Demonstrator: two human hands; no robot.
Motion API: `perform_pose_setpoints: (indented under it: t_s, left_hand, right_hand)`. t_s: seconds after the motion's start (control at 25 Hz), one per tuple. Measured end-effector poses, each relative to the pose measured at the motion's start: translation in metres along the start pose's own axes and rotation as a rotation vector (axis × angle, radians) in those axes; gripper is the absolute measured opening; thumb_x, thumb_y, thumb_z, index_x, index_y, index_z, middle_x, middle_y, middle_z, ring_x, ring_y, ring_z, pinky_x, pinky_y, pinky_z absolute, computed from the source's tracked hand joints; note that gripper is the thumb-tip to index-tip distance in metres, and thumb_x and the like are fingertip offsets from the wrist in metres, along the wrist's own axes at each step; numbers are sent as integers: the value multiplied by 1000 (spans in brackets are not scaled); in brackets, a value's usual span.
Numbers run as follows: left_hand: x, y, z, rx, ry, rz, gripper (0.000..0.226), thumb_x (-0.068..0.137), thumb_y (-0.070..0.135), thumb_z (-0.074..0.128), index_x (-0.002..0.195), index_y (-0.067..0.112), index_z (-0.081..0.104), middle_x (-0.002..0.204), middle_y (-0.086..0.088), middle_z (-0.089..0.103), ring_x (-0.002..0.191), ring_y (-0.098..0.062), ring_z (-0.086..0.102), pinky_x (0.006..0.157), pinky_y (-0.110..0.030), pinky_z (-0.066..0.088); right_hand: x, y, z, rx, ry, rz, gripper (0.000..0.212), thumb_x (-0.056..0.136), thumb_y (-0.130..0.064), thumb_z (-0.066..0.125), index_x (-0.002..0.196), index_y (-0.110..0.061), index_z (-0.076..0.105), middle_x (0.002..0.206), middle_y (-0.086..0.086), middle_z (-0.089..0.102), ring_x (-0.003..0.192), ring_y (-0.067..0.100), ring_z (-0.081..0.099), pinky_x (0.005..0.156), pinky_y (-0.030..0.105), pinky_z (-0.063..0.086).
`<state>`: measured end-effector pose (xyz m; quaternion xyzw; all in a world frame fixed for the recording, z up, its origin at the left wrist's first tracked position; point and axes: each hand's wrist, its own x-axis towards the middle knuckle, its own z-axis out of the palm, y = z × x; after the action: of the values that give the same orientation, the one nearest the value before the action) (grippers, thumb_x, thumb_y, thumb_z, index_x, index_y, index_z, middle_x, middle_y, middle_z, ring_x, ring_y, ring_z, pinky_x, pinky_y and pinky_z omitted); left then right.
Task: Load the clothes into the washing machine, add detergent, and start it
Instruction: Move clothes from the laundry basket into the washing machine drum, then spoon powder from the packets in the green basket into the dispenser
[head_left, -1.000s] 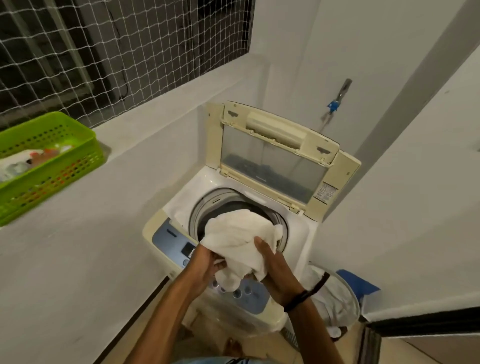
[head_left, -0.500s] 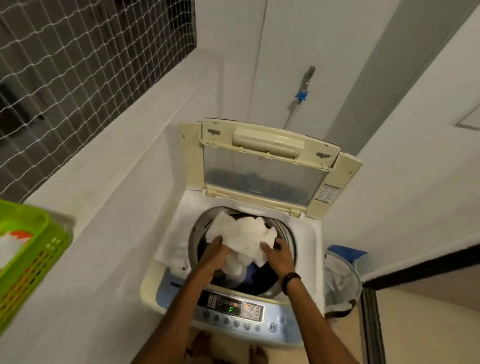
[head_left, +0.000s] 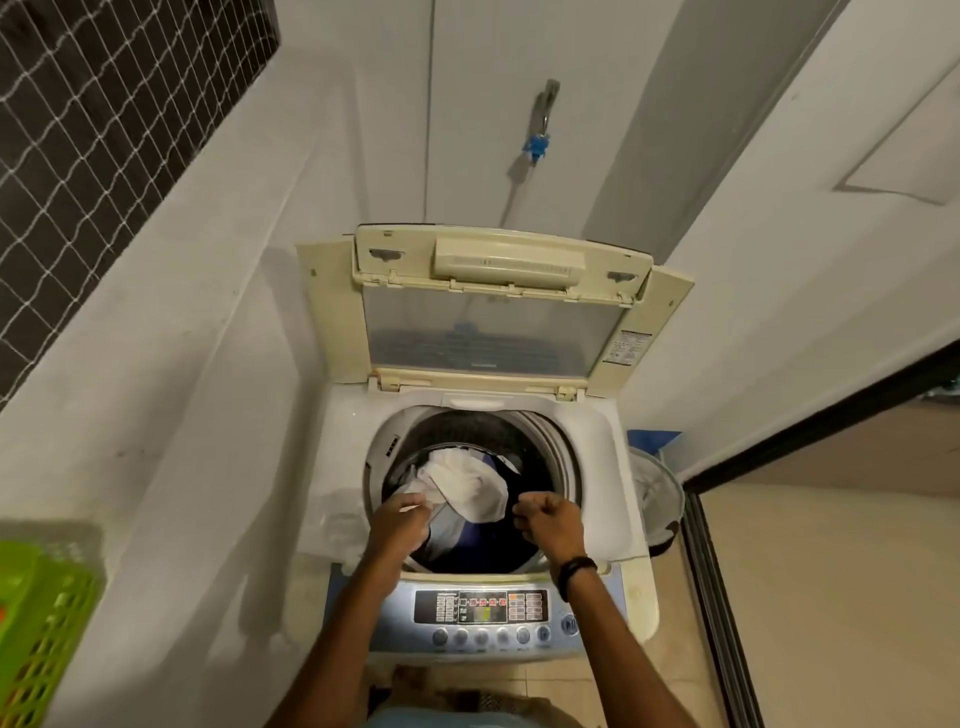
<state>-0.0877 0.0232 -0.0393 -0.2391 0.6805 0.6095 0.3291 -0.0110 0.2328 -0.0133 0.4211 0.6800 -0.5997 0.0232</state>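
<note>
as towel (head_left: 470, 488) lies in drum (head_left: 470, 430), left grip (head_left: 397, 522) pinches it, right grip (head_left: 549, 522) curled empty

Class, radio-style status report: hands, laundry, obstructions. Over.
Left hand at white cloth edge, grip unclear. Right hand curled, empty. Cloth inside drum. Lid up, nothing blocking.

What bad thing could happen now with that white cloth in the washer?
The white cloth lies on dark blue clothes in the drum; dye might stain it. One corner sits high by the left hand, near the drum's edge; it could snag unless pushed down. The lid stands open; it might fall on the left hand or the right hand.
</note>
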Motion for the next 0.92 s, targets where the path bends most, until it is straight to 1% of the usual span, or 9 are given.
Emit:
perform_pose_setpoints:
  t_s: [0.08, 0.16, 0.28, 0.44, 0.52, 0.6, 0.68, 0.8, 0.92]
  left_hand:
    - [-4, -2, 1, -18, -2, 2, 16, 90, 8, 61, 103, 13, 68, 78, -9, 65, 61, -18, 55, 56, -25, 42]
    - [-4, -6, 3, -25, -7, 12, 15, 91, 9, 60, 100, 16, 69, 79, -9, 67, 65, -18, 58, 51, -22, 41]
    - [-2, -12, 8, -53, -16, -34, 16, 92, 5, 57, 96, 17, 68, 74, -7, 65, 56, -13, 53, 42, -18, 34]
    - [7, 2, 20, -67, -75, -121, 18, 94, 2, 53, 82, 14, 60, 62, -2, 52, 49, -12, 40, 41, -18, 27]
    - [13, 14, 27, -122, -101, -155, 17, 97, 7, 53, 84, 15, 61, 72, -2, 57, 59, -13, 49, 48, -18, 37]
    - [25, 24, 33, -248, -118, -194, 10, 96, 16, 58, 99, 14, 67, 93, -5, 69, 81, -17, 64, 70, -27, 51]
    - [40, 39, 41, -382, -174, -243, 21, 96, 23, 59, 115, 13, 65, 112, -8, 67, 99, -21, 65, 87, -32, 50]
    - [63, 65, 58, -514, -207, -275, 28, 96, 29, 59, 119, 13, 63, 125, -9, 62, 106, -21, 61, 89, -32, 47]
    - [87, 86, 76, -569, -185, -284, 38, 93, 38, 64, 116, 7, 61, 129, -8, 57, 114, -20, 59, 97, -33, 47]
  right_hand:
    - [-2, -2, 2, 46, -9, 29, 10, 90, -9, 63, 85, -10, 71, 79, 12, 73, 69, 19, 66, 66, 32, 56]
    - [-2, -3, 6, 103, -13, 80, 12, 91, -7, 60, 86, -8, 71, 76, 11, 70, 67, 20, 64, 64, 31, 54]
    - [1, -4, 12, 133, -44, 131, 11, 91, -6, 60, 89, -4, 70, 74, 12, 69, 63, 20, 61, 59, 29, 52]
    - [18, -7, 17, 158, -75, 184, 15, 87, -8, 61, 93, 3, 69, 72, 13, 66, 58, 18, 57, 52, 25, 49]
    - [33, -14, 21, 225, -112, 218, 15, 87, -10, 62, 96, 0, 69, 75, 13, 65, 56, 17, 56, 49, 24, 47]
    - [51, -26, 26, 349, -174, 263, 10, 90, -15, 64, 93, -5, 68, 74, 10, 64, 52, 14, 54, 46, 24, 46]
    - [74, -40, 35, 468, -215, 333, 15, 90, -25, 68, 88, -10, 68, 74, 5, 64, 56, 13, 58, 54, 24, 52]
    - [108, -55, 53, 634, -197, 419, 35, 87, -35, 70, 105, -5, 65, 95, 8, 66, 88, 19, 65, 75, 29, 56]
    - [137, -66, 76, 712, -181, 473, 45, 90, -40, 65, 118, -6, 55, 113, 10, 57, 116, 23, 54, 97, 33, 49]
